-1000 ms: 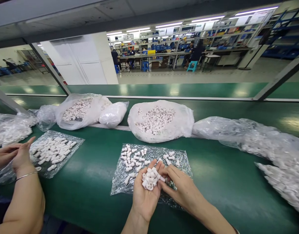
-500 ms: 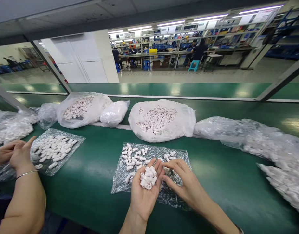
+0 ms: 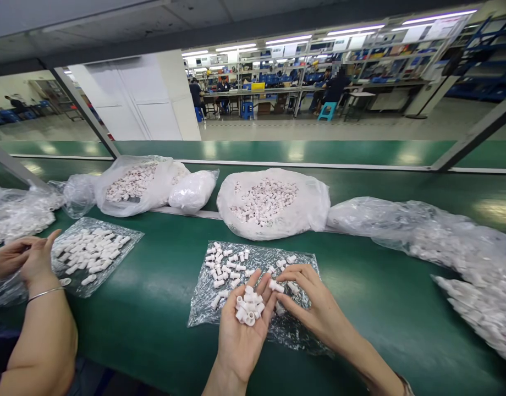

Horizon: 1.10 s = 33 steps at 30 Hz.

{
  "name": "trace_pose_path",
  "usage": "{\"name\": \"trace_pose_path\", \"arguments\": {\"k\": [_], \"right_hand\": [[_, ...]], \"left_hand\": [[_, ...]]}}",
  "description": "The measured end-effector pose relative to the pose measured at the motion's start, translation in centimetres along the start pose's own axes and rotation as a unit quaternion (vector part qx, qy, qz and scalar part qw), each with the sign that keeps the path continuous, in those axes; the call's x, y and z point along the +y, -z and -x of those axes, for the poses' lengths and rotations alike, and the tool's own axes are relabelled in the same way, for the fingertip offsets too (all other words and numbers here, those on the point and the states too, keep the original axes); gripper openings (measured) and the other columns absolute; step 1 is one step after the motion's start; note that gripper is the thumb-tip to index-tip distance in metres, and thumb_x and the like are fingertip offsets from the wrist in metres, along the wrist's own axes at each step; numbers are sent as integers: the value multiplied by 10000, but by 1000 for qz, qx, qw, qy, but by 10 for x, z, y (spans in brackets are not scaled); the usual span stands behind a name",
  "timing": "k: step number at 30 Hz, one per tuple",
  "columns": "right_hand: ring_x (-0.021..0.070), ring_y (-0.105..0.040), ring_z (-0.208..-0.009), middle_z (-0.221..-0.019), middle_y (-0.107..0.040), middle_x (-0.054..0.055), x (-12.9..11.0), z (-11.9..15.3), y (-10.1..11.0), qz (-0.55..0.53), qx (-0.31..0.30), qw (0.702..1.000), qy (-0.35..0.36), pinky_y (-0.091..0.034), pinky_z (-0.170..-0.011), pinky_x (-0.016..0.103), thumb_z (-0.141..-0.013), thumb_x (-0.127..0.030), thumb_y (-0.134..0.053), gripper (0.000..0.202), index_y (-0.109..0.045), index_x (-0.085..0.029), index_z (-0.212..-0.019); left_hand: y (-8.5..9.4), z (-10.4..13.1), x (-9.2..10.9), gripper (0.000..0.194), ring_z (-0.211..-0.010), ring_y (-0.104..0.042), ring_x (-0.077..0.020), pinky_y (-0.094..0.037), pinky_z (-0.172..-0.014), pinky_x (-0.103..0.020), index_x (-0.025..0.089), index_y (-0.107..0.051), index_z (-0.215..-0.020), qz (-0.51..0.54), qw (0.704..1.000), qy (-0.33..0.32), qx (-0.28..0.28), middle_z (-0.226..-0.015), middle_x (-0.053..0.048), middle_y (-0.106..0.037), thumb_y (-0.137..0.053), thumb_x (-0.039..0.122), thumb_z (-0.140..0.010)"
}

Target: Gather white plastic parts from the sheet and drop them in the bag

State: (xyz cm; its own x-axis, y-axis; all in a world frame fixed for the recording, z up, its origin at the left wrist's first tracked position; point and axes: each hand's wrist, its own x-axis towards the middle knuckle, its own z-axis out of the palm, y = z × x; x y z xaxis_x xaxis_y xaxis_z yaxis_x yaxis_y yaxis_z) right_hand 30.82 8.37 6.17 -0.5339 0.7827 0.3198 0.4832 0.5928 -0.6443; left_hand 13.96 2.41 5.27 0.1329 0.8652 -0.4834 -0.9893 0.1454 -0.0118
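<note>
Both of the person's forearms are bare up to the bottom edge of the view, with no sleeves showing on either. The left hand wears no glove, ring or band. The right hand is also ungloved, with no ring to be seen on its fingers. At the right wrist, close to the frame's lower edge, a thin dark strip shows; what it is cannot be made out.
</note>
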Motion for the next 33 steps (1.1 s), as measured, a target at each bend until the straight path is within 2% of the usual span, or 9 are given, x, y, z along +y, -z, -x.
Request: {"name": "trace_pose_path", "arguments": {"k": [4,7,13,18,20,22,25,29,33], "right_hand": [[256,-557,-1040,-1052,-579,76,2,0,-1,2,36,999,-14,-502,-842,396,-996,-263,-478,85,-563,-253,-996],[251,-552,-1034,-1065,-576,73,1,0,-4,3,44,999,-20,-493,-842,391,-993,-254,-488,81,-550,-253,-1045],[237,-554,-1007,-1052,-586,65,-4,-2,-6,-11,22,1000,-7,-506,-817,382,-1001,-242,-485,113,-569,-264,-1072],[262,-547,-984,-1031,-606,72,-8,-1,-9,47,-17,998,46,-511,-819,431,-954,-234,-567,189,-609,-280,-1132],[265,-543,-975,-1026,-606,73,-9,0,-9,52,-24,997,47,-507,-813,439,-951,-231,-572,168,-616,-278,-1106],[261,-540,-990,-1037,-598,69,-9,1,-8,26,-21,999,34,-503,-825,430,-957,-239,-570,135,-610,-273,-1082],[244,-545,-1013,-1053,-576,61,-3,1,-4,-23,18,999,-19,-498,-842,398,-985,-277,-534,108,-588,-274,-1078],[251,-551,-984,-1067,-560,71,8,-1,1,7,58,995,-85,-490,-780,386,-991,-341,-521,125,-567,-267,-1080],[252,-541,-987,-1062,-568,71,2,1,-2,25,59,997,-43,-477,-784,387,-983,-298,-527,119,-553,-265,-1094]], "left_hand": [[0,-3,-1,568,-1306,-516,-310,-461,-1089,-447,90,-370,-1480,6,1000,-9,0,-1413,-212,-530,-513,202,-942],[-1,-7,-5,570,-1302,-519,-312,-476,-1074,-437,82,-361,-1481,13,1000,8,-2,-1421,-226,-515,-502,201,-942],[-6,-8,-9,557,-1293,-532,-300,-501,-1046,-391,80,-397,-1464,-1,1000,13,1,-1402,-216,-537,-517,203,-933],[-5,-9,-14,568,-1242,-580,-279,-579,-871,-266,101,-395,-1468,-11,999,50,-11,-1360,-206,-569,-526,214,-927],[-5,-9,-14,570,-1232,-589,-277,-585,-848,-261,108,-386,-1472,-4,998,55,-11,-1360,-207,-567,-525,212,-929],[-5,-8,-14,558,-1239,-582,-290,-582,-879,-291,102,-397,-1463,2,998,56,-4,-1370,-215,-554,-527,203,-929],[-6,-7,-10,547,-1260,-560,-320,-551,-977,-379,77,-424,-1438,-3,999,31,11,-1380,-229,-542,-553,178,-916],[-8,-4,-8,544,-1267,-555,-318,-507,-1048,-427,67,-446,-1415,-28,999,-3,27,-1386,-222,-544,-592,168,-901],[-8,-5,-10,523,-1251,-571,-303,-519,-1033,-390,61,-483,-1385,-45,999,-12,28,-1379,-223,-552,-613,176,-892]]}}
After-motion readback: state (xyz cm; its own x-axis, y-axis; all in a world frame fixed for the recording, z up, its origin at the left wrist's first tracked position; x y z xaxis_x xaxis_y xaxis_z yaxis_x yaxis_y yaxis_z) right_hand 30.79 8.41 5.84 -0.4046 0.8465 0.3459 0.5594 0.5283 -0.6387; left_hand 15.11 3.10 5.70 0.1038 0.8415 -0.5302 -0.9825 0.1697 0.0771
